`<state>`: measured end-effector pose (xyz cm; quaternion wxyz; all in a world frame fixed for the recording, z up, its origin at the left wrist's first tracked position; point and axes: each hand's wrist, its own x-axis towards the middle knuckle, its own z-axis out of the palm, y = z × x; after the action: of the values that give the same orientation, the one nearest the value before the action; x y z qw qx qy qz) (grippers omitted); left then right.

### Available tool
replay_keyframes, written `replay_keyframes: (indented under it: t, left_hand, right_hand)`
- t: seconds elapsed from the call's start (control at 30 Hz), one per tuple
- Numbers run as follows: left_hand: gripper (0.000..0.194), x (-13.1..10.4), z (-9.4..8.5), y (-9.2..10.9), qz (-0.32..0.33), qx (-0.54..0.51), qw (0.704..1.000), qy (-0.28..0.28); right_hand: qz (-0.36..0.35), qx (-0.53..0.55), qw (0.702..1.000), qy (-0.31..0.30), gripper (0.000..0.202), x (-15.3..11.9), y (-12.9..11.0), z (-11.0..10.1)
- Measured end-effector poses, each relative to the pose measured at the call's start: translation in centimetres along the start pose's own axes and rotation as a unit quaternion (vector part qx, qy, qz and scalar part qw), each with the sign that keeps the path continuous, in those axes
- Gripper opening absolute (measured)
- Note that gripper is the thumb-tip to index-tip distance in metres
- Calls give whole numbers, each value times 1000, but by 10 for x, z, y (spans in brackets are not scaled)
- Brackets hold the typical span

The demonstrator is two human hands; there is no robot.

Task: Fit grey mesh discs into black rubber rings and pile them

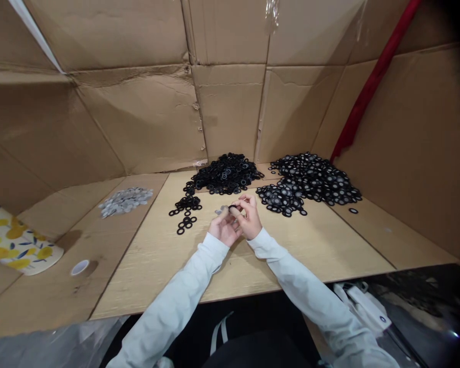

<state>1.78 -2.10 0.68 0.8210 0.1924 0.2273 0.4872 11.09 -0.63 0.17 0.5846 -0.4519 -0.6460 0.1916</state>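
My left hand (pixel 225 228) and my right hand (pixel 250 217) meet above the middle of the wooden board. Between their fingertips is a black ring (pixel 232 207), pinched from both sides. A few small translucent discs (pixel 219 210) lie just beyond my left fingertips. Loose black rings (pixel 187 203) are scattered to the left of my hands, in front of a large heap of black rings (pixel 230 174). On the right lies a heap of black rings with pale centres (pixel 314 179). A pile of pale discs (pixel 125 201) sits at the left.
Cardboard walls (pixel 230 110) enclose the back and sides of the board (pixel 153 266). At the left stand a patterned container (pixel 23 243) and a small white round item (pixel 80 267). One ringed disc (pixel 353 210) lies apart at the right. A red strip (pixel 371 87) hangs on the right wall.
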Motion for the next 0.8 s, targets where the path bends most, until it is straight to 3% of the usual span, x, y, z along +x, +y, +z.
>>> replay_keyframes:
  t: [0.47,0.63,0.8]
  left_hand:
    - [13,1,-1,2,20,10,997,72]
    - [9,2,-6,3,44,58,989,129]
    - [21,10,-13,3,80,153,970,173]
  right_hand:
    - [-108,-165,980,-16,13,-3,-5,-7]
    - [-153,-246,956,-46,17,-2,3,-7]
    - [-175,-337,921,-90,22,2,10,-9]
